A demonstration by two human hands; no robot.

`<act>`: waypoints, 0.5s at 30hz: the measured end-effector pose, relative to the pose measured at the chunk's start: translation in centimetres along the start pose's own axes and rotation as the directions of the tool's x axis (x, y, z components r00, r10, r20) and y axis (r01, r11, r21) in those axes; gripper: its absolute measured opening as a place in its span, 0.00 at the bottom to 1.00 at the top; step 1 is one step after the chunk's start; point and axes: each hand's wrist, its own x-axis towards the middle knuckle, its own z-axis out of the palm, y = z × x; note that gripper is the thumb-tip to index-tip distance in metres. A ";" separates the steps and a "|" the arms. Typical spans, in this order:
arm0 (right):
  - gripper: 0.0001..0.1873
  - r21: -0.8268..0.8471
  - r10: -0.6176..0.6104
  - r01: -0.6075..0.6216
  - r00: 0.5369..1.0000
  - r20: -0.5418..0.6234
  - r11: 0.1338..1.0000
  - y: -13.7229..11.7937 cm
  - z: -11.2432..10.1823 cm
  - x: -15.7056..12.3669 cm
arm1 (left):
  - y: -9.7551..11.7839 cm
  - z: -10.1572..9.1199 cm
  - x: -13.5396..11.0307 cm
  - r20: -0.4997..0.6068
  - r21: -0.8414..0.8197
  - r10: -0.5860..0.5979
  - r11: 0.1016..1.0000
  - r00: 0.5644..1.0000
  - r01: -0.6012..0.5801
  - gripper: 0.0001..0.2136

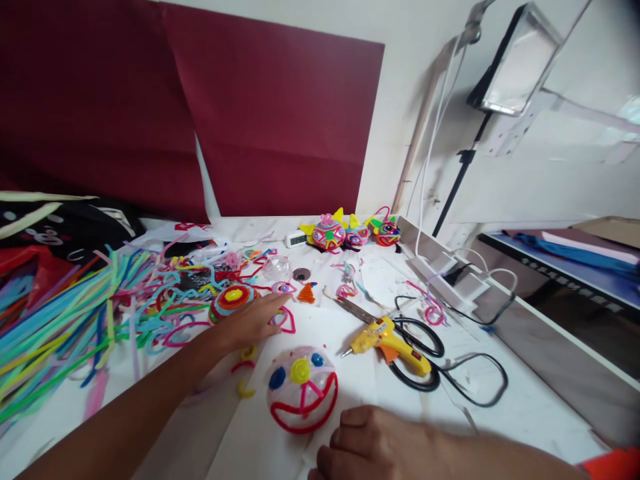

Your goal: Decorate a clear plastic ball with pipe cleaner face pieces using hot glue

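Left hand: one, stretched over the table; fingers extended, though whether anything is gripped cannot be told.
Eye shapes: two; one is seen just beyond the fingertips, one is partly covered by the hand.
Right hand: one, held near the dome; fingers curled together, any grip hidden.
Dome: one, placed between the hands; two blue eyes, one yellow nose, one red mouth are shown.
Glue gun: one, laid over one pair of scissors.
Decorated balls: three, lined up at the back.

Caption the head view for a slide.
Left hand by a pink-edged eye shape, right hand beside a smiling clear dome, yellow glue gun across black-handled scissors.
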 end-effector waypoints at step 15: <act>0.18 0.012 -0.007 0.006 0.997 0.082 1.000 0.1 -0.7 0.2 | 0.7 1.8 0.0 -0.214 0.052 0.062 0.997 0.975 -0.052 0.24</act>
